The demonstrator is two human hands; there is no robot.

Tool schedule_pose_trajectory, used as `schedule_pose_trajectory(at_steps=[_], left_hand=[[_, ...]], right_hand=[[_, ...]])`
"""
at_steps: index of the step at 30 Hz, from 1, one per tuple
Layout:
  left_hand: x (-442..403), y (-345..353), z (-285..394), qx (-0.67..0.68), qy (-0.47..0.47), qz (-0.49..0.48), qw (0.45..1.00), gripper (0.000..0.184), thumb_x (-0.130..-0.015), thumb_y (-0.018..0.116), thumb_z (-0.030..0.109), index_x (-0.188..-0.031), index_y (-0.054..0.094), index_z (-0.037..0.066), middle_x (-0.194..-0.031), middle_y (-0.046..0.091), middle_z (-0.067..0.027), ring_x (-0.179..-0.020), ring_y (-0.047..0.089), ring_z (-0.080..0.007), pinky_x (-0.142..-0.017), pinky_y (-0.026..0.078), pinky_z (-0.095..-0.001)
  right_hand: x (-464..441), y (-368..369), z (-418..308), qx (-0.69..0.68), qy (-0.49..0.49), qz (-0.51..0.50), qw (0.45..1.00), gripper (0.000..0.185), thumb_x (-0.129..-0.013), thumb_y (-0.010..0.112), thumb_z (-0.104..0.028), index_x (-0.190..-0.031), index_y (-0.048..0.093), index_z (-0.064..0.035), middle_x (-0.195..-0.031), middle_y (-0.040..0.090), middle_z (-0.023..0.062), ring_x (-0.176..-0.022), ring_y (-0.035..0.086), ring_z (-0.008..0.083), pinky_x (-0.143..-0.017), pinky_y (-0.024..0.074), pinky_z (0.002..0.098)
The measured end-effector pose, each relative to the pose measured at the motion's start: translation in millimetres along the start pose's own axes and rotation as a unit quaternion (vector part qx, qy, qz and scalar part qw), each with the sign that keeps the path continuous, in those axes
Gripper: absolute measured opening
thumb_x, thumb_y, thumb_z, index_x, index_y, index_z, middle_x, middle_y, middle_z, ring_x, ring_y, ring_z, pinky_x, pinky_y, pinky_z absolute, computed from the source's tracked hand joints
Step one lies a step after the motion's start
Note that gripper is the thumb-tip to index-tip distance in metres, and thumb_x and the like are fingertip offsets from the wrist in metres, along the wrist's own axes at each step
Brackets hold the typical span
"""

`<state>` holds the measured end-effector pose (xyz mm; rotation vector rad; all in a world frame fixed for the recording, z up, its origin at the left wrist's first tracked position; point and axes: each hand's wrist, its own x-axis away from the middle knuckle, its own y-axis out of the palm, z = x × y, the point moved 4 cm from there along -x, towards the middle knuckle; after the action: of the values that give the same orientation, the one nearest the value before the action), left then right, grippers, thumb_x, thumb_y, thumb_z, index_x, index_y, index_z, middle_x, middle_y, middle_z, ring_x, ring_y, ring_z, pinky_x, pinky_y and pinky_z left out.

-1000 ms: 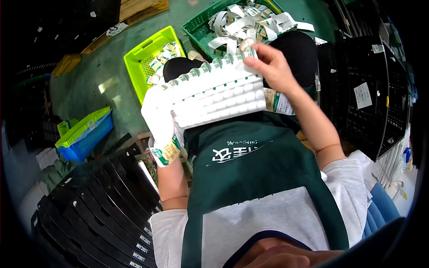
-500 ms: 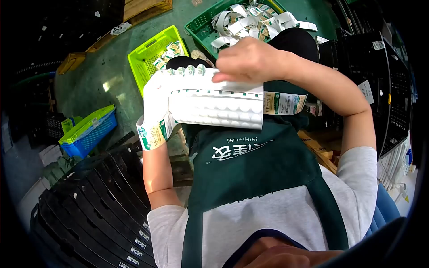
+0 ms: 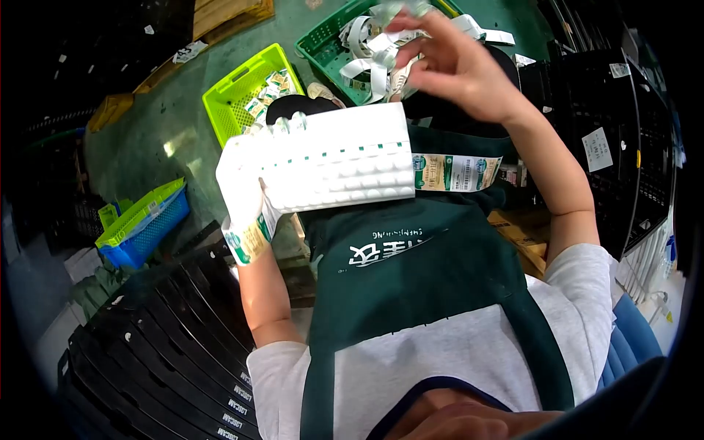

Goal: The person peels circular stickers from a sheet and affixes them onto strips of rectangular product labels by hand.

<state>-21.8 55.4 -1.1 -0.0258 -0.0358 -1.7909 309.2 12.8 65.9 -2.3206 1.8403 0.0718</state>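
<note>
My left hand (image 3: 246, 172), washed out by bright light, is wrapped round the left end of a white sheet (image 3: 348, 158) bent into a roll. Rows of round white bumps and a line of small green marks run along this sheet. Shiny clear round pieces show at its upper left edge. A printed label strip (image 3: 253, 238) in green and beige hangs round my left wrist. Above the sheet and apart from it, my right hand (image 3: 458, 73) is raised with fingers spread. Pale see-through pieces appear at its fingertips, blurred. More printed labels (image 3: 458, 173) stick out right of the sheet.
Ahead stands a dark green crate (image 3: 319, 55) with tangled label strips. Beside it is a lime crate (image 3: 227, 99) holding small printed packets or labels. A blue basket (image 3: 150, 231) lies left, near black slatted crates (image 3: 169, 330). Black crates (image 3: 587, 125) stand right.
My right hand has lifted off the sheet and moved up and right, its fingers opening out. The sheet has shifted slightly left, and fewer clear round pieces show at its upper edge.
</note>
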Motion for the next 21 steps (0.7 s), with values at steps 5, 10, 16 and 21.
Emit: schedule_pose_trajectory(at_steps=[5,10,16,21], left_hand=[[65,8,92,-0.27,0.285,0.094,0.915,0.016,-0.085,0.062,0.013,-0.092,0.056,0.0,-0.077,0.061,-0.0078,-0.068,0.058,-0.0151,-0.061,0.045,-0.0266],[73,26,155,0.093,0.419,-0.324,0.843,0.019,-0.085,0.067,0.009,-0.097,0.051,0.007,-0.081,0.066,-0.0064,-0.067,0.059,-0.0132,-0.056,0.041,-0.0226],[67,26,155,0.133,0.44,-0.337,0.822,0.019,-0.085,0.066,0.017,-0.099,0.055,0.008,-0.086,0.066,-0.0046,-0.07,0.062,-0.0133,-0.067,0.045,-0.0227],[-1,29,108,0.364,0.164,-0.094,0.912,0.055,-0.091,0.053,0.038,-0.128,0.046,-0.002,-0.103,0.058,-0.0202,-0.092,0.055,-0.023,-0.082,0.045,-0.0343]], right_hand=[[9,-30,8,-0.287,0.1,0.208,0.93,0.061,-0.084,0.064,-0.003,-0.138,0.036,-0.0064,-0.127,0.046,0.0116,-0.105,0.055,0.0178,-0.088,0.0476,0.031],[26,-22,35,-0.217,0.1,0.142,0.961,0.083,-0.078,0.071,-0.006,-0.147,0.024,-0.0066,-0.142,0.037,0.0124,-0.11,0.054,0.0151,-0.098,0.0426,0.0278],[26,8,45,-0.263,0.095,0.083,0.957,0.077,-0.08,0.065,0.0,-0.146,0.024,-0.0044,-0.135,0.041,0.0126,-0.106,0.056,0.0171,-0.088,0.0472,0.0278],[4,62,33,-0.272,0.15,-0.02,0.95,0.076,-0.082,0.067,-0.008,-0.145,0.026,-0.0049,-0.132,0.046,0.0105,-0.07,0.046,0.0049,-0.059,0.0381,0.0199]])
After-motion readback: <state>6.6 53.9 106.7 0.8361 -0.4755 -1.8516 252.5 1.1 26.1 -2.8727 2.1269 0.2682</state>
